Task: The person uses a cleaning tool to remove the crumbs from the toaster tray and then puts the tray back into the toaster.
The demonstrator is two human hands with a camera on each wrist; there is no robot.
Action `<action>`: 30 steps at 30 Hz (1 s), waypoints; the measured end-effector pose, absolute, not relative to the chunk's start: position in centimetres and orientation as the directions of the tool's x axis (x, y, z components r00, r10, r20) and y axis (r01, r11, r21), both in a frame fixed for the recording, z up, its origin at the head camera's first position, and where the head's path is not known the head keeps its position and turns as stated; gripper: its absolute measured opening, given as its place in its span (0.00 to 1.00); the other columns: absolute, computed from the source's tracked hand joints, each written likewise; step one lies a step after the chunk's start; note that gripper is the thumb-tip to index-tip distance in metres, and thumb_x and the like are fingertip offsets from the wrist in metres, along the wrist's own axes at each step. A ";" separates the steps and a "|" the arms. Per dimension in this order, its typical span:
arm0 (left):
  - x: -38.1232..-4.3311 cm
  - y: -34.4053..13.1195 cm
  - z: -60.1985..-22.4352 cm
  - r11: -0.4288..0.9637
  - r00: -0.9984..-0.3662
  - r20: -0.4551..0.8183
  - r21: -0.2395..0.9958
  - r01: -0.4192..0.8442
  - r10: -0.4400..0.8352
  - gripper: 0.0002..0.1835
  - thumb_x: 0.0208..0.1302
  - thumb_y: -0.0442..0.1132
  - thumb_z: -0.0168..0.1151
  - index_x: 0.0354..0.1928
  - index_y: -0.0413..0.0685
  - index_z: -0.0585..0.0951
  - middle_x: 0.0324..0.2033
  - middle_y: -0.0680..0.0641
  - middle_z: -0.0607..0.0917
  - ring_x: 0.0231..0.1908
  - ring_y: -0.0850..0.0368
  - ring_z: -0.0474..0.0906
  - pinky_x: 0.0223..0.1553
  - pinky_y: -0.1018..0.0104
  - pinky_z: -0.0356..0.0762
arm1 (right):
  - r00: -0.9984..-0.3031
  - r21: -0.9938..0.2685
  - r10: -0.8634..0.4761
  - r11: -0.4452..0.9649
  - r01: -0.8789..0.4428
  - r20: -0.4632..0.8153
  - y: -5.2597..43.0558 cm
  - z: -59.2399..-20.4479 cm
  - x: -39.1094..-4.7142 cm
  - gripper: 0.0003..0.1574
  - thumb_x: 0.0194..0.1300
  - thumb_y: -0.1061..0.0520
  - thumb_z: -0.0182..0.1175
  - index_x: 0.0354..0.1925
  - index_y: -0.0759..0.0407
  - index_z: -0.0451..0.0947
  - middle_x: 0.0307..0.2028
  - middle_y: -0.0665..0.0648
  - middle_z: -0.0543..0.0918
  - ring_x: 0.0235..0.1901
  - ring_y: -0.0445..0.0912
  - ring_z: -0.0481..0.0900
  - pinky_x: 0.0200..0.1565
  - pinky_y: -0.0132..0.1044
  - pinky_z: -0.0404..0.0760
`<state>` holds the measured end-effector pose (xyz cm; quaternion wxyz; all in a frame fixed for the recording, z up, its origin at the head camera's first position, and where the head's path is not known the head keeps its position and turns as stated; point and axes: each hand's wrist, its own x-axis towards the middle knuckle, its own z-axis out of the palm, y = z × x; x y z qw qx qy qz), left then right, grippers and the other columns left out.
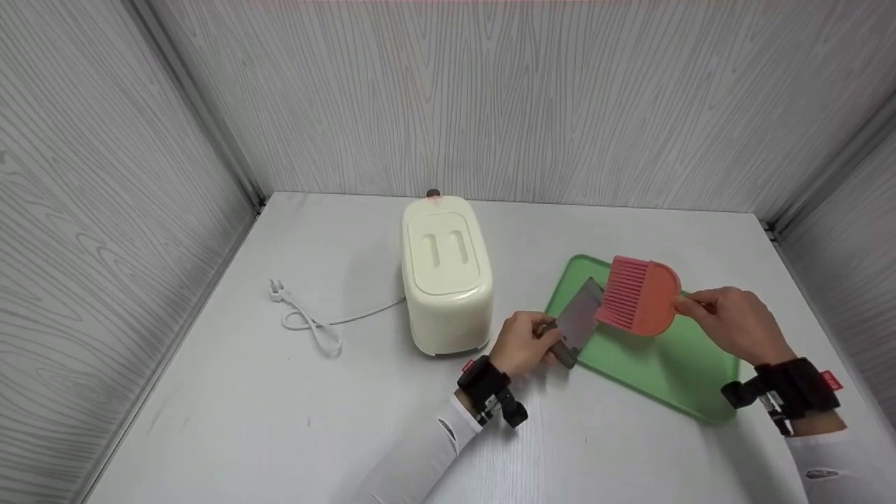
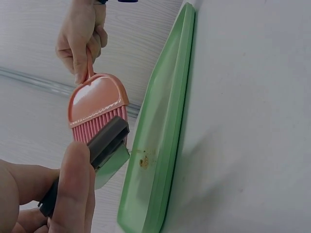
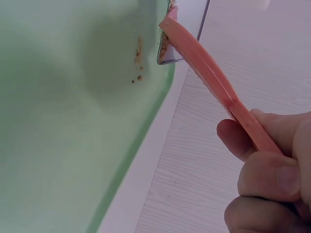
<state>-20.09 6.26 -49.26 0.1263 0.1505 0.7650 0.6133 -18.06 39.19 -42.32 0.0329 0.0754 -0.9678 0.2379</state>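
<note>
On the white surface point(image 1: 231, 420), a green tray point(image 1: 689, 364) is set down flat. It looks like thin plastic, so it is likely light and a bit stiff. It could slide if it is pushed hard, and it is best held by its raised rim. To the left of the tray, well apart from it, a cream toaster point(image 1: 451, 318) is left untouched by both hands.

Over the tray, an orange brush point(image 1: 656, 299) is held by its thin handle, which is pinched by the thumb and fingers of the right hand point(image 1: 742, 323). It is likely light. The handle looks stiff and the pink bristles look bendy, so a soft push should be enough.

By the tray's near left edge, a small dustpan point(image 1: 579, 315) is held by its dark grip, which is pinched by the left hand point(image 1: 523, 344). Its thin, see-through plate looks stiff and smooth, so bits could slip off if it is tipped. The dark grip is the best place for it to be held.

Brown crumbs point(image 3: 139, 51) are seen on the tray, and more are seen along the dustpan's edge. They look dry and easily squashed, so they are best moved gently.
</note>
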 end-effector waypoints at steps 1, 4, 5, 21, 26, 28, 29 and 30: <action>-20.1 6.3 -49.3 0.198 -0.922 -0.005 0.977 0.078 0.387 0.13 0.73 0.33 0.64 0.55 0.33 0.85 0.25 0.49 0.87 0.17 0.64 0.81 0.28 0.56 0.90 | -0.986 -0.450 -0.127 0.878 -0.163 0.110 39.3 -42.3 -18.1 0.28 0.77 0.40 0.58 0.53 0.62 0.88 0.43 0.63 0.90 0.36 0.48 0.81 0.34 0.35 0.74; -20.1 6.3 -49.3 0.189 -0.922 0.001 0.979 0.081 0.387 0.14 0.72 0.33 0.65 0.55 0.33 0.84 0.25 0.48 0.87 0.17 0.64 0.81 0.29 0.55 0.90 | -0.983 -0.445 -0.117 0.879 -0.170 0.144 39.5 -42.3 -18.1 0.28 0.77 0.40 0.59 0.51 0.62 0.88 0.36 0.60 0.90 0.33 0.44 0.79 0.32 0.34 0.73; -20.1 6.3 -49.3 0.185 -0.922 0.002 0.979 0.080 0.387 0.14 0.72 0.33 0.65 0.54 0.32 0.85 0.25 0.47 0.87 0.17 0.64 0.81 0.29 0.55 0.90 | -0.981 -0.441 -0.114 0.881 -0.172 0.155 39.6 -42.2 -18.1 0.28 0.77 0.40 0.59 0.51 0.62 0.89 0.31 0.58 0.89 0.30 0.42 0.77 0.31 0.33 0.71; -20.2 6.5 -49.5 0.153 -0.931 0.011 0.986 0.072 0.364 0.11 0.69 0.33 0.69 0.47 0.31 0.86 0.24 0.50 0.85 0.18 0.64 0.82 0.30 0.53 0.90 | -0.953 -0.419 -0.156 0.871 -0.257 0.260 38.1 -39.7 -16.4 0.21 0.74 0.46 0.64 0.48 0.62 0.90 0.17 0.46 0.75 0.24 0.38 0.66 0.30 0.26 0.63; -20.2 6.5 -49.6 0.153 -0.933 0.008 0.986 0.068 0.360 0.10 0.68 0.34 0.70 0.46 0.32 0.87 0.23 0.52 0.83 0.17 0.66 0.80 0.29 0.54 0.90 | -0.943 -0.425 -0.222 0.850 -0.311 0.247 36.4 -39.5 -16.0 0.17 0.75 0.47 0.64 0.48 0.58 0.90 0.23 0.47 0.85 0.25 0.36 0.68 0.29 0.27 0.64; -20.2 6.5 -49.6 0.162 -0.934 0.010 0.984 0.073 0.356 0.10 0.68 0.34 0.70 0.46 0.32 0.87 0.23 0.52 0.83 0.18 0.66 0.80 0.28 0.55 0.90 | -0.936 -0.427 -0.255 0.839 -0.338 0.241 35.9 -39.5 -16.0 0.15 0.75 0.49 0.63 0.47 0.55 0.91 0.17 0.41 0.76 0.23 0.34 0.63 0.28 0.28 0.62; -20.2 6.5 -49.6 0.168 -0.934 0.009 0.983 0.073 0.356 0.10 0.68 0.34 0.70 0.46 0.33 0.87 0.23 0.52 0.83 0.18 0.66 0.80 0.28 0.56 0.90 | -0.932 -0.420 -0.270 0.837 -0.351 0.241 35.7 -39.5 -15.9 0.14 0.75 0.49 0.63 0.46 0.53 0.91 0.16 0.39 0.71 0.22 0.34 0.62 0.28 0.29 0.61; -20.2 6.6 -49.6 0.174 -0.935 0.008 0.982 0.074 0.356 0.10 0.68 0.35 0.70 0.45 0.33 0.87 0.23 0.52 0.83 0.18 0.66 0.80 0.28 0.56 0.90 | -0.928 -0.414 -0.285 0.835 -0.362 0.239 35.6 -39.5 -15.9 0.13 0.75 0.49 0.63 0.45 0.51 0.91 0.14 0.38 0.64 0.22 0.34 0.59 0.27 0.29 0.60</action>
